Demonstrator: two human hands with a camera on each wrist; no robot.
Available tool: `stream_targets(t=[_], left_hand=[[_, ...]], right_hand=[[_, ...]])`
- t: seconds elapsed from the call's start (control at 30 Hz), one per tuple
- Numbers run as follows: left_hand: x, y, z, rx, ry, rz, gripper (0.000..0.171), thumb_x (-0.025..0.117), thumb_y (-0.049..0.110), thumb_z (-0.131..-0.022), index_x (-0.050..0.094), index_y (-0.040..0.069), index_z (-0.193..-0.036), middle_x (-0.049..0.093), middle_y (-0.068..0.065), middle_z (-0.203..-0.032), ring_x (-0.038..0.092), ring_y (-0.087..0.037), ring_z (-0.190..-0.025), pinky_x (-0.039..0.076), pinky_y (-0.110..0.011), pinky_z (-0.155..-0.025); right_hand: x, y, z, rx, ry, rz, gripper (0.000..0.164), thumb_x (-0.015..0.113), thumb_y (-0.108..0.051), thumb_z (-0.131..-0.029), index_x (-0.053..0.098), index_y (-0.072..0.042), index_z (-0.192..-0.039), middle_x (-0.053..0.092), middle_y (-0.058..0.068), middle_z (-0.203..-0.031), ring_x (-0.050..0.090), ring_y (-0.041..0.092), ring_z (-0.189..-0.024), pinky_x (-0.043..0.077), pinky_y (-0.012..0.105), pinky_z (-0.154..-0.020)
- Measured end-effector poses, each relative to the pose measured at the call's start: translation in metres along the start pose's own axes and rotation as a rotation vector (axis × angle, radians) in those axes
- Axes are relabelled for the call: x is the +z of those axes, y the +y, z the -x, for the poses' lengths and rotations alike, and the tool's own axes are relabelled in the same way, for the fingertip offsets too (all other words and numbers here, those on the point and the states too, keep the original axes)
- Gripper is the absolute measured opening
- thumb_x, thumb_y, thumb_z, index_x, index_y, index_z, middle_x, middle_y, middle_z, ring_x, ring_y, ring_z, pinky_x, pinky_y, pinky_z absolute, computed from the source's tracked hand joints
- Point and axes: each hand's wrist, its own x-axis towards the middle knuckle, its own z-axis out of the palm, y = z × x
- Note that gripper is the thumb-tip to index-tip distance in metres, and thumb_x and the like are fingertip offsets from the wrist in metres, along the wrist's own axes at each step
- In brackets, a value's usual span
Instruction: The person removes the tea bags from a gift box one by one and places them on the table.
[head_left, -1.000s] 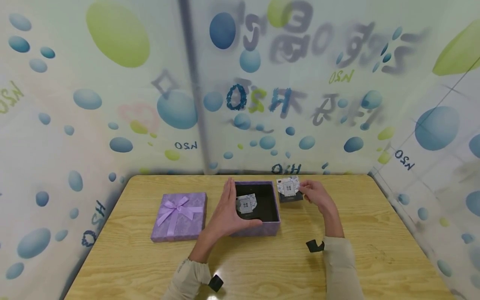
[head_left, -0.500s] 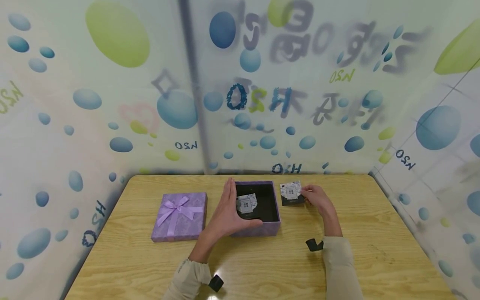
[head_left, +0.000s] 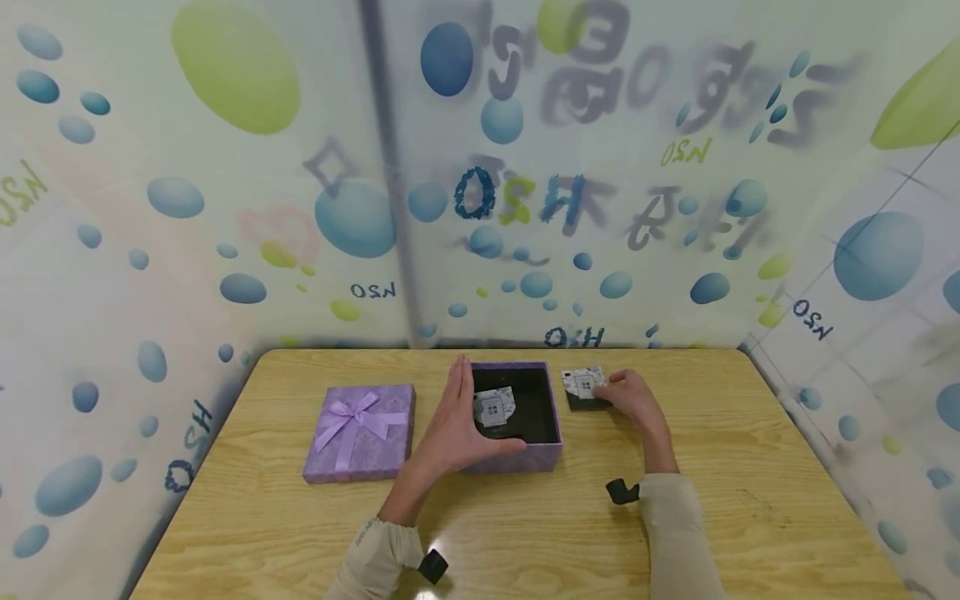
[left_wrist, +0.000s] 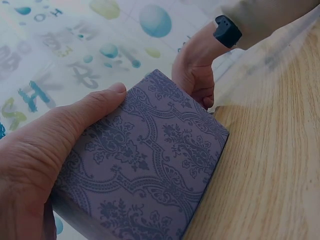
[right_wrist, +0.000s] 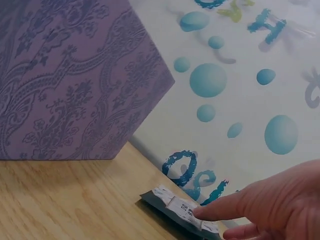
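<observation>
In the head view, my left hand (head_left: 453,425) spans the near left corner of an open purple gift box (head_left: 542,457). Its straight fingers lie along the left wall, and its thumb stretches across the front. Inside the box's black interior sits a packet (head_left: 493,408) with a pale printed label, partly hidden by that hand. Right of the box, a dark packet (head_left: 584,385) with a matching pale label lies on the table. My right hand (head_left: 636,398) is at its right edge, the thumb laid straight on the label; in the right wrist view, other fingers show below the thumb.
A purple lid (head_left: 390,446) with a lilac ribbon bow rests left of the box. Behind the wooden table (head_left: 517,533) hangs a pale curtain (head_left: 450,250) printed with blue and green bubbles. Each wrist wears a black band with a small block.
The right hand brought the packet slightly right and down onto the table; its thumb has shifted further over the label, with the other fingers apart from it. The left hand and box stayed put.
</observation>
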Motion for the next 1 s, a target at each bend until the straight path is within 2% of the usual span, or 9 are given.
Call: stream_targets(t=[0.1,0.23,0.53,0.7,0.83,1.0], left_hand=[[0.0,0.0,0.0,-0.001,0.0,-0.002,0.154,0.078,0.087,-0.063,-0.025,0.028,-0.161,-0.027,0.012,-0.169,-0.012,-0.015,-0.16,0.018,-0.052,-0.127],[0.0,-0.001,0.0,-0.003,-0.004,-0.006,0.154,0.077,0.088,-0.063,-0.025,0.028,-0.161,-0.028,0.012,-0.169,-0.013,-0.014,-0.16,0.017,-0.051,-0.127],[0.0,0.0,0.001,0.004,0.005,-0.002,0.154,0.078,0.086,-0.064,-0.023,0.026,-0.162,-0.026,0.01,-0.17,-0.011,-0.017,-0.16,0.017,-0.052,-0.127],[0.0,0.0,0.001,0.004,0.005,-0.003,0.154,0.078,0.087,-0.064,-0.023,0.026,-0.162,-0.026,0.011,-0.17,-0.011,-0.017,-0.161,0.017,-0.051,-0.127],[0.0,0.0,0.001,0.009,0.008,-0.004,0.154,0.079,0.086,-0.064,-0.023,0.026,-0.162,-0.026,0.011,-0.17,-0.009,-0.02,-0.161,0.017,-0.052,-0.127],[0.0,0.0,0.001,0.006,0.005,-0.003,0.153,0.079,0.086,-0.064,-0.023,0.026,-0.162,-0.027,0.011,-0.17,-0.01,-0.018,-0.161,0.018,-0.052,-0.127]], right_hand=[[0.001,-0.002,0.003,-0.002,-0.006,0.077,0.069,0.07,-0.032,-0.1,0.04,0.012,-0.143,0.046,0.035,-0.144,0.048,0.043,-0.123,0.039,0.057,-0.109],[0.005,-0.001,0.004,-0.019,-0.008,0.145,0.07,0.071,-0.032,-0.1,0.038,0.012,-0.143,0.048,0.035,-0.141,0.049,0.042,-0.118,0.041,0.057,-0.106],[0.015,0.0,0.001,-0.069,0.012,0.183,0.065,0.072,-0.03,-0.1,0.041,0.01,-0.14,0.054,0.033,-0.134,0.055,0.04,-0.114,0.045,0.057,-0.101],[0.015,-0.003,0.002,-0.07,0.014,0.185,0.06,0.07,-0.029,-0.101,0.043,0.01,-0.138,0.056,0.032,-0.131,0.055,0.039,-0.11,0.046,0.056,-0.097],[0.015,-0.006,0.002,-0.105,0.032,0.197,0.054,0.067,-0.028,-0.103,0.046,0.011,-0.135,0.058,0.031,-0.125,0.055,0.035,-0.103,0.049,0.051,-0.09],[0.013,-0.016,0.007,-0.179,0.066,0.181,0.033,0.062,-0.021,-0.105,0.058,0.008,-0.12,0.063,0.023,-0.109,0.058,0.031,-0.091,0.05,0.042,-0.077]])
